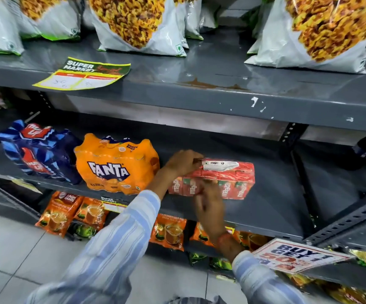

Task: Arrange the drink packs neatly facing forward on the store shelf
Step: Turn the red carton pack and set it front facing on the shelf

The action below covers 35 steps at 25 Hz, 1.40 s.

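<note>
Three drink packs stand on the middle grey shelf (272, 207). A blue pack (39, 152) is at the left, an orange Fanta pack (116, 165) beside it, and a red Maaza carton pack (228, 178) to the right. My left hand (183, 162) rests on the top left end of the Maaza pack, fingers curled over it. My right hand (210, 204) is in front of the pack's front face, blurred, fingers spread; whether it touches the pack is unclear. The Fanta and Maaza labels face forward.
Large snack bags (134, 23) line the upper shelf, with a loose price card (83, 73) lying near its front edge. Orange tea pouches (61, 213) fill the shelf below. A "Buy 1 Get 1" sign (298, 255) hangs at the lower right. The shelf right of the Maaza pack is bare.
</note>
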### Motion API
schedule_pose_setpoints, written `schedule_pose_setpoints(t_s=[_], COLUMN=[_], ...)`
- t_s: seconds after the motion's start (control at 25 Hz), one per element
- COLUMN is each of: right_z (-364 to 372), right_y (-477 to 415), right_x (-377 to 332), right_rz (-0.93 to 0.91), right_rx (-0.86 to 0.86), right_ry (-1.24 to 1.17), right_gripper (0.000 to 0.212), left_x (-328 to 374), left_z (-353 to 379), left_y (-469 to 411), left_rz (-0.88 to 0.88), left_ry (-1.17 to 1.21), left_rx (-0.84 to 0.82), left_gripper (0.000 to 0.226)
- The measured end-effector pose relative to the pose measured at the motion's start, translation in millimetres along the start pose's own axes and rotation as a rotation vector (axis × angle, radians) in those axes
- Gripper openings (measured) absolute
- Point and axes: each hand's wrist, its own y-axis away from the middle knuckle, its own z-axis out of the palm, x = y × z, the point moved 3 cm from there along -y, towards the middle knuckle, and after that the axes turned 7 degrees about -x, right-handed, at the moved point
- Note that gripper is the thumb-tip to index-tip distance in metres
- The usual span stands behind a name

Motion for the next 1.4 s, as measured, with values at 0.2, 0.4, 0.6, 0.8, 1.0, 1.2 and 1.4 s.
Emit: schedule_pose_setpoints(t_s=[0.2, 0.4, 0.6, 0.8, 1.0, 1.2, 1.4], right_z=[-74, -62, -53, -49, -42, -41, -34], right_y=[-26, -21, -10, -5, 8, 10, 12], right_x=[61, 80, 77, 77, 67, 64, 60], right_rz=[0.239, 0.452, 0.452, 0.48, 0.49, 0.488, 0.503], right_rx=[0.42, 0.335, 0.418, 0.451, 0.511, 0.488, 0.46], right_ry=[0.002, -0.35, -0.388, -0.398, -0.359, -0.398, -0.438], right_gripper=[0.048, 0.043, 0.044, 0.044, 0.039, 0.039, 0.046], left_x=[-23, -34, -39, -44, -55, -57, -70], left_z=[55, 69, 70, 72, 71, 71, 76], left_y=[59, 75, 84, 91, 95, 98, 99], left_rz=[-0.17, -0.209, -0.189, -0.192, -0.18, -0.142, -0.193], left_ry=[0.436, 0.778, 0.773, 0.753, 0.715, 0.735, 0.837], left_rx=[0.683, 0.736, 0.738, 0.754, 0.734, 0.763, 0.756], left_gripper=[0.041, 0.043, 0.041, 0.042, 0.041, 0.031, 0.032])
